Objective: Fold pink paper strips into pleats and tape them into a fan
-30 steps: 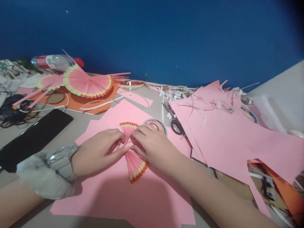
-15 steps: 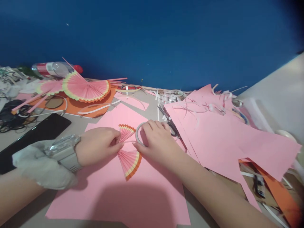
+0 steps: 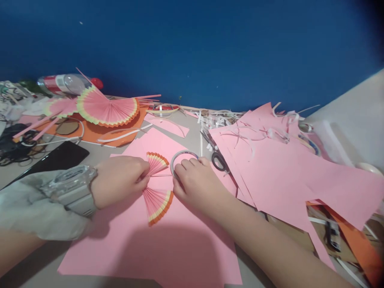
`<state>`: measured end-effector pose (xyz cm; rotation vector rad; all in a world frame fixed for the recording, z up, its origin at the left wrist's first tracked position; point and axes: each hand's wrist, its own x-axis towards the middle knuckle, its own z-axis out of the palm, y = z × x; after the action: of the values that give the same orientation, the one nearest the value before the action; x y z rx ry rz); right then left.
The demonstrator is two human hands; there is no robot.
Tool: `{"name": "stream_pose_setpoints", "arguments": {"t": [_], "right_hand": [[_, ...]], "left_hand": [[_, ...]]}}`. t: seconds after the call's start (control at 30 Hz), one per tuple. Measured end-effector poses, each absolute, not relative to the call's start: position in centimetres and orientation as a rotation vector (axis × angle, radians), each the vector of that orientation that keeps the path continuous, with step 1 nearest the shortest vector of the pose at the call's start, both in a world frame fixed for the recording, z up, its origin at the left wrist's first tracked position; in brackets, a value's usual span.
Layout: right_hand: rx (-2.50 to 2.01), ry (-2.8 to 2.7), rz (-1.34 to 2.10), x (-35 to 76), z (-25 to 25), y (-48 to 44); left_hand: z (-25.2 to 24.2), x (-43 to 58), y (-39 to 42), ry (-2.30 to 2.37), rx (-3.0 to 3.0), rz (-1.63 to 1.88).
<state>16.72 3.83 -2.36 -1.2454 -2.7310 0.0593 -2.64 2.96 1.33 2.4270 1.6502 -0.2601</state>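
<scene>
Since the earliest frame, the right hand [image 3: 195,178] has left the small pleated fan [image 3: 157,206] and gone to a tape roll [image 3: 183,153], while the left hand [image 3: 120,180] has shifted leftward. One blue wall [image 3: 192,48] fills the top; below it, the grey worktop [image 3: 194,138] is mostly covered. One broad layer of pink paper [image 3: 126,248] lies under the hands, cut off at the bottom edge, and at least two pink sheets [image 3: 285,172] overlap at the right. One black phone-like slab [image 3: 63,158] is partly hidden behind the left wrist. One red-capped bottle [image 3: 69,83] lies on its side, its red and white label too blurred to read. Two more fans stand before it: a large fan [image 3: 108,110] and a second fan [image 3: 61,108], half covered. On the pink paper, the small fan spreads two wings, its pinched middle concealed by the left grip, closed tightly on it. One pair of scissors [image 3: 213,154] shows one black loop. The right grip is curled closed round the roll, hiding part of it. One thin strip [image 3: 161,175] stretches between the hands.
</scene>
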Motion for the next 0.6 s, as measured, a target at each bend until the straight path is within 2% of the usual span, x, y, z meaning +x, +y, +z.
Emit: {"name": "stream_pose_setpoints", "arguments": {"t": [0.2, 0.33, 0.6], "right_hand": [[-1.200, -2.776, 0.070, 16.7, -2.4, 3.8], [-1.208, -2.773, 0.066, 16.7, -2.6, 3.9], [-1.214, -2.755, 0.059, 16.6, -3.0, 3.9]], "left_hand": [[2.1, -3.1, 3.6, 1.670, 2.468, -0.260], [2.4, -3.1, 4.9, 1.526, 2.421, -0.087], [-0.5, -2.9, 7.8, 1.232, 2.393, 0.132]]}}
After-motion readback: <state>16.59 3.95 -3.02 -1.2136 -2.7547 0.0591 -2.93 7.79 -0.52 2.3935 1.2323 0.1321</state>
